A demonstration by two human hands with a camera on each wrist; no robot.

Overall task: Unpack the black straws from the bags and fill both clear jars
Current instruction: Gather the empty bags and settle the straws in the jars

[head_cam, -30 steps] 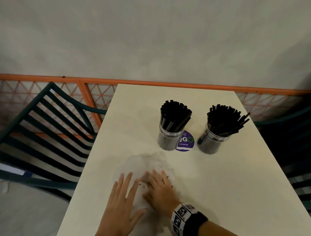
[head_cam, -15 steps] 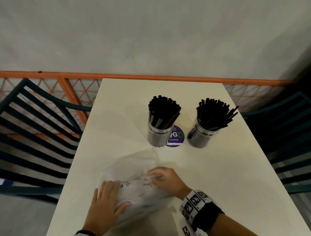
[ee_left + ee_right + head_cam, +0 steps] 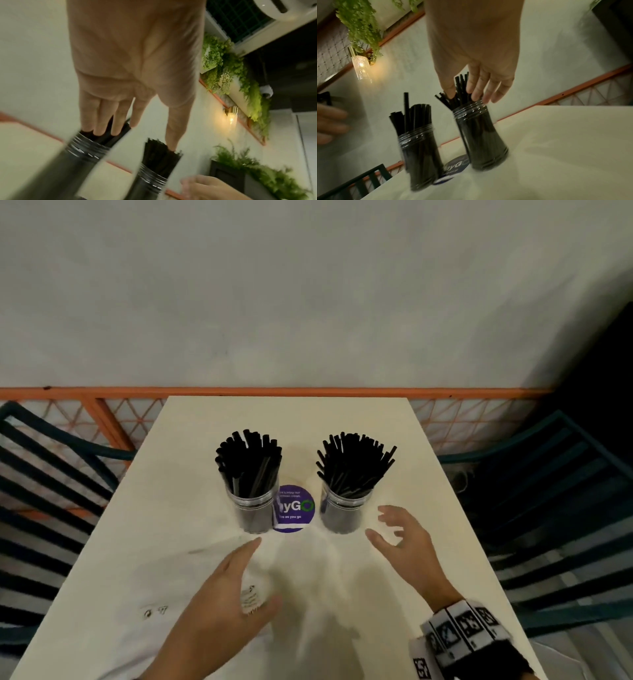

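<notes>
**Both jars look full; only the empty bags remain**

Your left hand [image 3: 219, 601] hovers flat and relaxed over the clear bags [image 3: 161, 594] on the table [image 3: 428, 549], holding nothing. Your right hand [image 3: 409, 546] is loose too, fingers spread just beside the right jar [image 3: 344, 513], not touching it. That jar and the left jar [image 3: 255, 511] stand upright, packed with black straws [image 3: 248, 460]. No loose straws show, so filling seems finished.
</notes>
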